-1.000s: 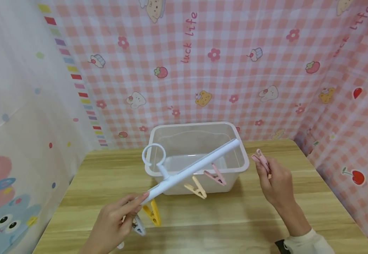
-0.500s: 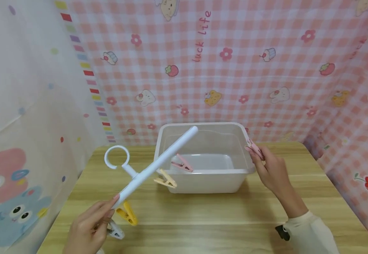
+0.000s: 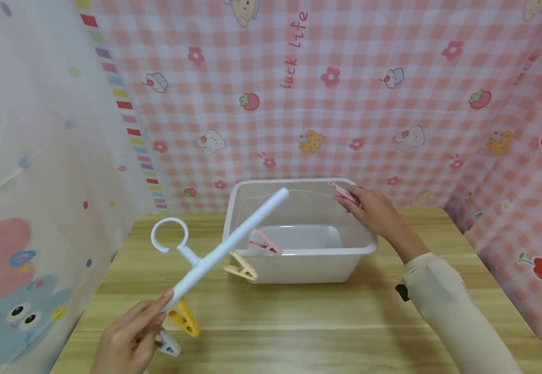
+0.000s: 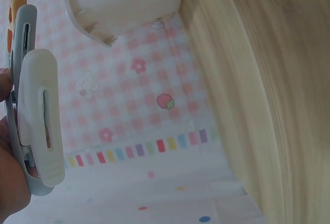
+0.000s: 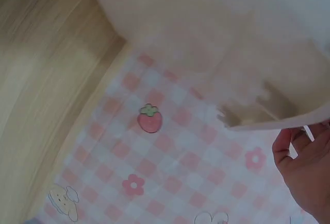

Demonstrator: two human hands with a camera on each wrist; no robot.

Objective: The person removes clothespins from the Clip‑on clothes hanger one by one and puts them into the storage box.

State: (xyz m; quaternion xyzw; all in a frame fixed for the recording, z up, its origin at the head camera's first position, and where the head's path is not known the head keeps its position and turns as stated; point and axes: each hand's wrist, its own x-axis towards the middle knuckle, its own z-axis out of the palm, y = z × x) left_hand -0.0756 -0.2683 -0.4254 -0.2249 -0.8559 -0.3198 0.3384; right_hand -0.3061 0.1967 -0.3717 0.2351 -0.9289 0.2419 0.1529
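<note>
- The left hand (image 3: 128, 340) grips the lower end of the white hanger bar (image 3: 226, 248), fingers curled round it; the bar slants up over the left rim of the clear bin (image 3: 299, 259) on the table (image 3: 299, 322).
- The right hand (image 3: 369, 208) pinches one pink clip (image 3: 344, 192) between its fingers, above the far right rim of the bin.
- Progress, as a judgement: one clip is off the bar and held over the bin, not yet released. No loose clip can be seen on the bin floor.
- Clips left on the bar, four: one pink (image 3: 263, 242), one cream (image 3: 240, 266), one yellow (image 3: 184, 318), one pale grey (image 3: 167, 345) beside the left hand.
- Count: one bar, one bin, five clips.
</note>
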